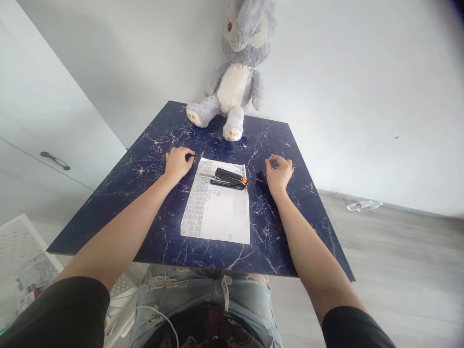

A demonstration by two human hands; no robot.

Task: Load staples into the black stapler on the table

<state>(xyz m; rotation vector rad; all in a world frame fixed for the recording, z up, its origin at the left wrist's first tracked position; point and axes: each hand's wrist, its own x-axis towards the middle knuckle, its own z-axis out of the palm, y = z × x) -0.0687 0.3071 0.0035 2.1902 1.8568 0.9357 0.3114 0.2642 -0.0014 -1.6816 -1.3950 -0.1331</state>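
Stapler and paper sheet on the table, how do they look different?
The stapler is mostly black with an orange part; the paper sheet is mostly white with gray print. The stapler is smaller and thicker, the paper sheet larger and flat. Neither touches the left hand or right hand.

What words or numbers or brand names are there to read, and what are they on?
I can't read any for sure.
Paper: rows of print, too small.
Black stapler: a tiny pale mark, too small.
White strip at the front of the jeans: dark marks like letters, too blurred.
Packages at lower left: any print is too blurred.
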